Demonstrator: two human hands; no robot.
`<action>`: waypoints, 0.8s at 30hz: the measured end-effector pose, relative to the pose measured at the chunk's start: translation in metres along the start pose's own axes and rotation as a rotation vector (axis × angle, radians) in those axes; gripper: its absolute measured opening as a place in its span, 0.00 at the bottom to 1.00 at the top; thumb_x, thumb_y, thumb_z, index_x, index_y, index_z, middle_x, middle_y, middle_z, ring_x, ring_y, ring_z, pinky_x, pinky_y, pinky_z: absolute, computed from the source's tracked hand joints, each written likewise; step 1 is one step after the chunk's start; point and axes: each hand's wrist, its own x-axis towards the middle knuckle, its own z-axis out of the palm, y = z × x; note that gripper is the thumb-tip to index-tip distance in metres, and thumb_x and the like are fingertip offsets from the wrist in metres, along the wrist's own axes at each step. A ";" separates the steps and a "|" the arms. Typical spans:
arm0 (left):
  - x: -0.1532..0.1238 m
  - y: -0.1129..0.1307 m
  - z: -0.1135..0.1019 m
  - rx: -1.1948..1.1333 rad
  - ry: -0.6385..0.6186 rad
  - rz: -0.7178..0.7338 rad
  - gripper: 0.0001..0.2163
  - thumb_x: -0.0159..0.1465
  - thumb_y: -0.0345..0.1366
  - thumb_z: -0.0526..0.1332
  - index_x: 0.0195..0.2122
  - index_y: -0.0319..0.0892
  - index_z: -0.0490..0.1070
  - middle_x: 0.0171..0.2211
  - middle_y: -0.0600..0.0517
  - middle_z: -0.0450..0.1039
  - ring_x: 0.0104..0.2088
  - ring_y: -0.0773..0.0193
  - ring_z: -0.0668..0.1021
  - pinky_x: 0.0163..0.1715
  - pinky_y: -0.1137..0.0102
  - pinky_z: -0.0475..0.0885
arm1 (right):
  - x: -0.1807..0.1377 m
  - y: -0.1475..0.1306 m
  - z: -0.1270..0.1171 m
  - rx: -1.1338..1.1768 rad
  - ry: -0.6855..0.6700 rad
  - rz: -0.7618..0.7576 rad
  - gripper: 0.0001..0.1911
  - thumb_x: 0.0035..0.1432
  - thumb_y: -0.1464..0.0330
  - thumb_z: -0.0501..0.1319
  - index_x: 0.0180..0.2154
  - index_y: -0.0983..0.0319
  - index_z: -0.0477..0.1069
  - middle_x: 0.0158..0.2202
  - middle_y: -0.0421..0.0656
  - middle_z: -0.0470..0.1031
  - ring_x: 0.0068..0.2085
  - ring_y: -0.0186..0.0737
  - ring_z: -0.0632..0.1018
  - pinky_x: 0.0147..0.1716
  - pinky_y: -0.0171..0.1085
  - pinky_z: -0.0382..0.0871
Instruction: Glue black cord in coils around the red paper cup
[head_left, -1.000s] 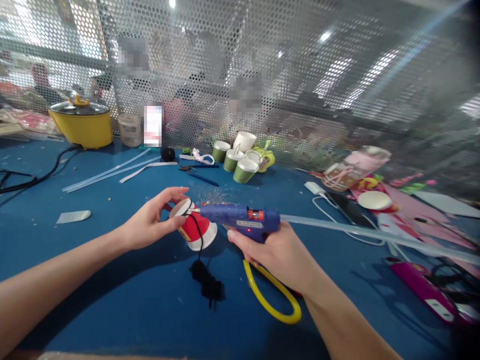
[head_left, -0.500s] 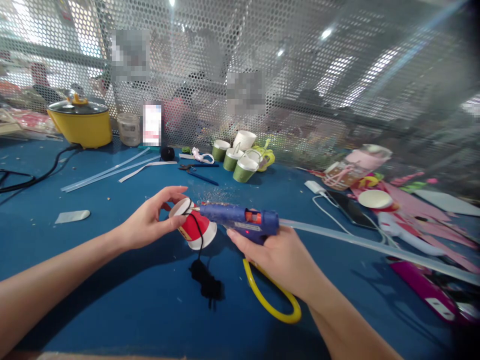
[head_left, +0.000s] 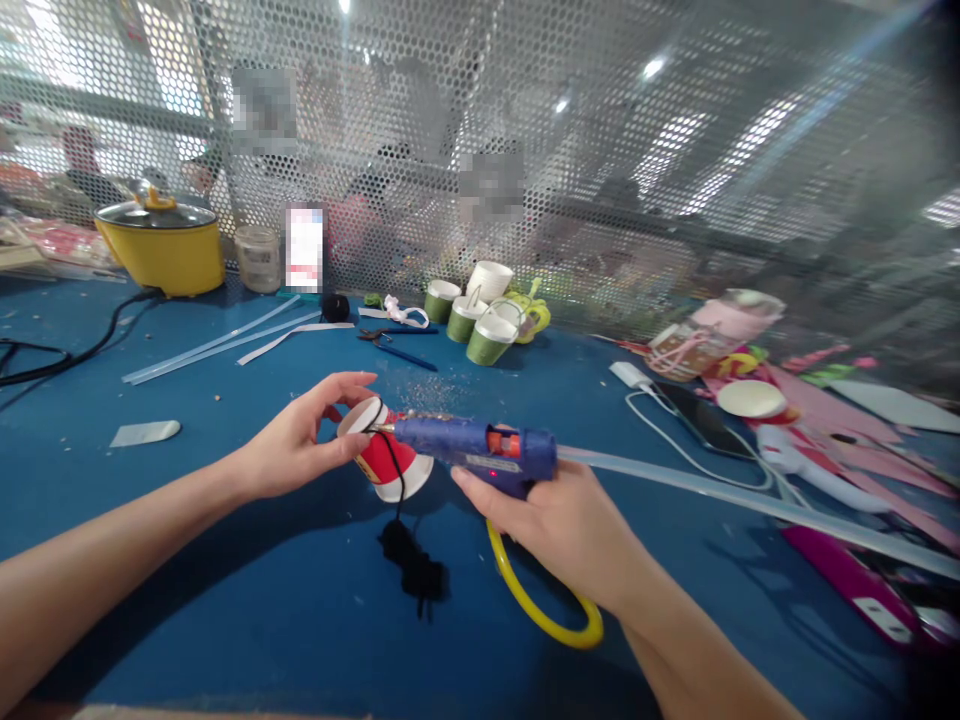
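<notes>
My left hand is closed around the narrow end of a red and white paper cup, which lies tilted with its white base turned up. A black cord crosses the base and runs down the cup's side to a black yarn bundle on the table. My right hand grips a blue hot glue gun, its metal nozzle at the cup's base beside the cord. Out of the gun's back end sticks a long clear glue stick.
Yellow-handled scissors, seemingly, show a yellow loop below my right hand. Farther back are pliers, small green cups and a yellow pot. At right lie a phone, pink sheets and a magenta power strip.
The glue gun's nozzle has shifted slightly left and down across the cup's base, my right hand moving with it. My left hand and the cup stay nearly still.
</notes>
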 end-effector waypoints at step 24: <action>0.000 0.001 -0.005 -0.047 -0.112 0.009 0.23 0.60 0.36 0.58 0.56 0.44 0.53 0.51 0.44 0.64 0.49 0.57 0.69 0.46 0.64 0.65 | -0.001 0.005 0.000 -0.006 0.029 0.034 0.13 0.53 0.64 0.56 0.19 0.60 0.64 0.16 0.36 0.67 0.20 0.33 0.67 0.22 0.33 0.63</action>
